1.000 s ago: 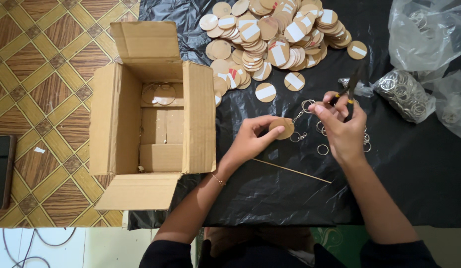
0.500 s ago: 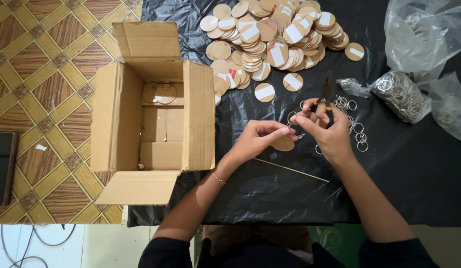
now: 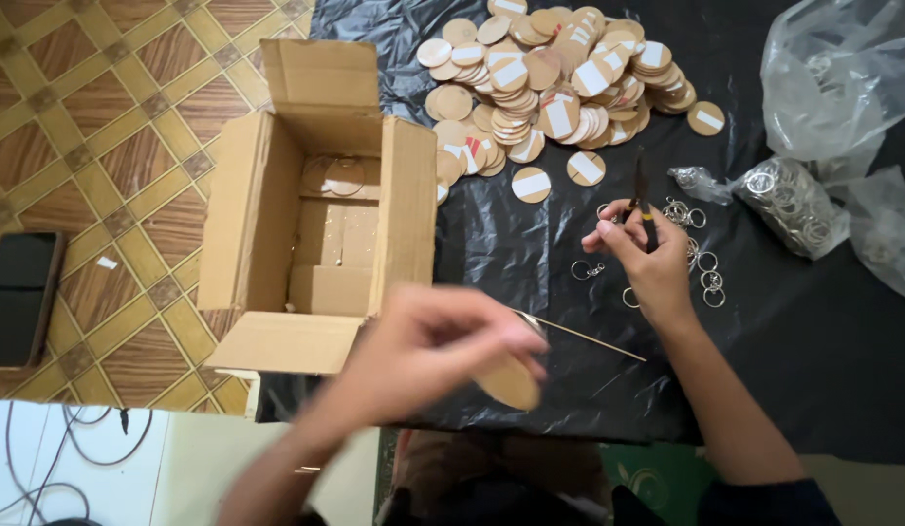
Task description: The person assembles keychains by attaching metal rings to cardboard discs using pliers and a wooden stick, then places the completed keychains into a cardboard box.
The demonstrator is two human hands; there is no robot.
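My left hand (image 3: pixel 428 351) is blurred with motion near the front edge of the black sheet and holds a round wooden disc (image 3: pixel 509 380) with a metal ring on it. It sits just right of the open cardboard box (image 3: pixel 316 209). My right hand (image 3: pixel 647 258) grips small dark pliers (image 3: pixel 639 195) above loose metal key rings (image 3: pixel 705 273). A big pile of wooden discs (image 3: pixel 550 83), some with white stickers, lies at the back.
A thin wooden stick (image 3: pixel 593 341) lies between my hands. Clear plastic bags (image 3: pixel 842 78), one holding key rings (image 3: pixel 788 205), are at the right. A dark phone (image 3: pixel 19 297) lies on the patterned tile floor at the left. Cables (image 3: pixel 53 468) trail at the lower left.
My left hand has pulled the wooden disc away from my right hand, toward me and to the left. My right hand stays over the rings with the pliers.
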